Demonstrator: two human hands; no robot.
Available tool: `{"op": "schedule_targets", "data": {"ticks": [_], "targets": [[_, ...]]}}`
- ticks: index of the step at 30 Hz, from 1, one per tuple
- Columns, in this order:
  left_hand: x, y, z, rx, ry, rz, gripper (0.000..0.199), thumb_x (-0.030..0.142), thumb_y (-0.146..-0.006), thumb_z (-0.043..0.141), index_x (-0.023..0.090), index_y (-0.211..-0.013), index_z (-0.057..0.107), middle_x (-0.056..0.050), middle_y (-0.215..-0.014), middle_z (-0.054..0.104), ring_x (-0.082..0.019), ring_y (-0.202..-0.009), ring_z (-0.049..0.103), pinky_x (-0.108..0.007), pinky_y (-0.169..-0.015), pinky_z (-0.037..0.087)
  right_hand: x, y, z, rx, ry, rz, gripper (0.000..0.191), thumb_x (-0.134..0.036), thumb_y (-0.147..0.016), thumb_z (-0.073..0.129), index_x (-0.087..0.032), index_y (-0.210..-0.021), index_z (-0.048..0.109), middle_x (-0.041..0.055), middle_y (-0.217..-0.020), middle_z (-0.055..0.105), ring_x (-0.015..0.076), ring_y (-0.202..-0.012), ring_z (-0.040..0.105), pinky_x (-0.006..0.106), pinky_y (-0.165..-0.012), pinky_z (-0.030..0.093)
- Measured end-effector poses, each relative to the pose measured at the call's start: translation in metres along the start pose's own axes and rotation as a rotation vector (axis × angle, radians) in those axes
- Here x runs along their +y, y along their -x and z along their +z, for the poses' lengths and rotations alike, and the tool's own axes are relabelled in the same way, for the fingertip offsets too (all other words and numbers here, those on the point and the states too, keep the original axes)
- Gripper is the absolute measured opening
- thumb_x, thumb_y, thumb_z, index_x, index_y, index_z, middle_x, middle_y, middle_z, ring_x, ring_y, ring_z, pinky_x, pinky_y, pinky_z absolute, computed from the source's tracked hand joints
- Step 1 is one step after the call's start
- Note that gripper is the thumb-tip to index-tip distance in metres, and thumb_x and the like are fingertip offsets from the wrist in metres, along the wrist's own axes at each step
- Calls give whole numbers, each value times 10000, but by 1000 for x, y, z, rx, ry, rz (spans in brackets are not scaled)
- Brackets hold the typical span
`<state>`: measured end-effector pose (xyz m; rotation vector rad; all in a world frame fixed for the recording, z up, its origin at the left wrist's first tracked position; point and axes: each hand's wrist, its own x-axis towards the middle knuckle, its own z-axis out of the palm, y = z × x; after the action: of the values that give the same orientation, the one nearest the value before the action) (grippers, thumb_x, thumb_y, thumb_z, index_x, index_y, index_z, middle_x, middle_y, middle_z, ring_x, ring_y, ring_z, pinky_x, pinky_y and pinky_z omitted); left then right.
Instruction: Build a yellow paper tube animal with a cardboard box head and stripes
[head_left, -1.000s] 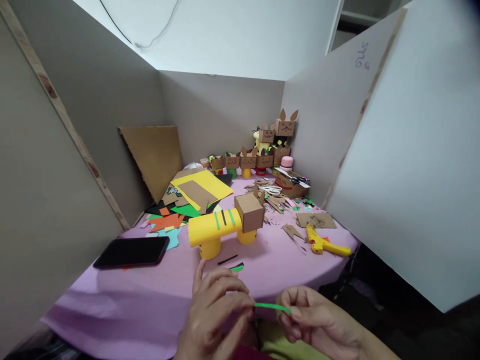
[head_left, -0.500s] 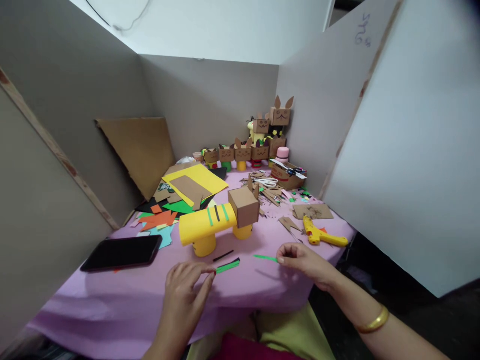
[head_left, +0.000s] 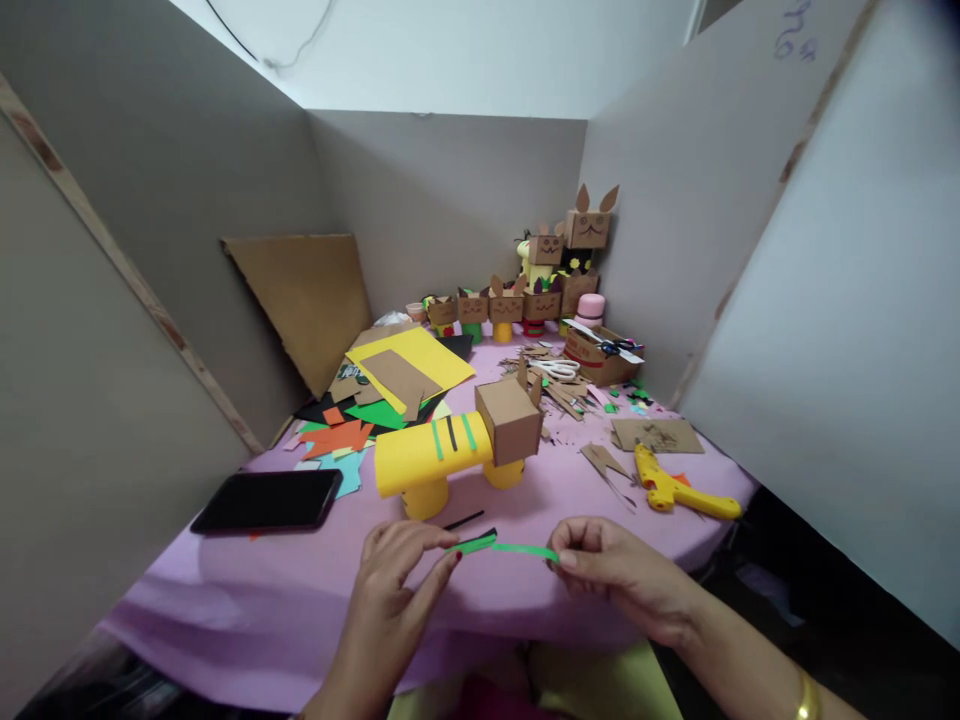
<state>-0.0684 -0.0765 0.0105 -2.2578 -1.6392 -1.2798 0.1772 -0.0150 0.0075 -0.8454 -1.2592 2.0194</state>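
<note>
At the table's near edge my left hand [head_left: 401, 585] pinches a few thin paper strips [head_left: 474, 543], green and black, between thumb and fingertips. My right hand [head_left: 607, 565] grips one end of a single green paper strip [head_left: 525, 549]. That strip's free end points left and comes close to the strips in my left hand; whether they touch I cannot tell. A separate black strip [head_left: 465, 520] lies just beyond my left hand. Behind it stands a yellow paper animal body [head_left: 409, 460] on roll-shaped legs, with green and black stripes on its back and a cardboard box head [head_left: 510, 420].
A phone [head_left: 266, 500] lies at left, near paper scraps [head_left: 337, 440] and a yellow sheet [head_left: 442, 360]. A yellow glue gun [head_left: 682, 490] rests at right. White scissors [head_left: 555, 369], a cardboard box [head_left: 604, 360] and finished cardboard animals [head_left: 506, 305] are farther back. Grey partitions enclose the table.
My right hand has brought the green strip leftward and nearer to me, towards the strips in my left hand. The whole scene has shifted right as my view turned left.
</note>
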Motion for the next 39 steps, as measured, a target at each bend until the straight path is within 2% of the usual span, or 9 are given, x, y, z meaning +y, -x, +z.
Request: {"op": "schedule_targets", "data": {"ticks": [4, 9, 18, 24, 29, 32, 35, 39], "targets": [[6, -2, -10, 17, 25, 141, 149, 197, -795, 667, 265, -916, 612, 33, -826, 711, -152, -798, 642, -331, -833, 403, 7, 3, 18, -103, -118, 50, 299, -309, -601, 840, -130, -683, 616, -34, -582, 570, 56, -504, 424, 190, -495, 270], [14, 3, -20, 16, 20, 196, 176, 156, -797, 655, 275, -916, 604, 47, -803, 701, -146, -781, 638, -372, -946, 321, 7, 6, 26, -130, -171, 82, 315, -283, -564, 863, -124, -683, 618, -37, -571, 558, 58, -503, 436, 183, -495, 291], [20, 8, -24, 9, 77, 219, 220, 79, -814, 607, 285, -889, 605, 64, -778, 684, -129, -780, 606, -393, -1023, 229, 8, 7, 31, -148, -145, 93, 286, -292, -574, 854, -137, -667, 632, -45, -550, 552, 57, -490, 443, 179, -498, 304], [24, 8, -26, -17, 92, 140, 173, 118, -848, 555, 286, -833, 588, 62, -763, 669, -133, -772, 594, -396, -1025, 208, 8, 5, 33, -113, -126, 88, 306, -333, -572, 853, -151, -669, 627, -53, -553, 537, 62, -493, 415, 190, -497, 286], [20, 9, -30, -117, 58, 61, 96, 183, -842, 578, 279, -837, 585, 51, -802, 661, -150, -813, 595, -399, -1027, 204, 7, 10, 39, 92, 90, -114, 303, -433, -711, 751, -150, -763, 657, -17, -684, 588, 89, -599, 426, 210, -580, 324], [16, 7, -32, -141, 70, -16, 49, 220, -848, 575, 268, -840, 578, 44, -812, 661, -159, -817, 603, -407, -993, 271, 7, 14, 40, 179, 211, -209, 292, -458, -811, 635, -168, -823, 658, -12, -719, 575, 110, -622, 433, 230, -593, 342], [15, 4, -34, -138, 94, -101, 56, 267, -852, 569, 254, -798, 581, 33, -784, 655, -167, -784, 606, -388, -891, 381, 9, 19, 40, 237, 403, -359, 215, -405, -845, 599, -197, -856, 652, -5, -767, 570, 140, -698, 482, 254, -654, 379], [16, 2, -35, -146, 83, -146, 84, 292, -850, 560, 254, -782, 594, 27, -780, 659, -179, -784, 614, -397, -847, 422, 13, 24, 43, 261, 661, -606, 121, -317, -833, 612, -198, -842, 633, 14, -796, 585, 153, -699, 521, 264, -660, 414]]}}
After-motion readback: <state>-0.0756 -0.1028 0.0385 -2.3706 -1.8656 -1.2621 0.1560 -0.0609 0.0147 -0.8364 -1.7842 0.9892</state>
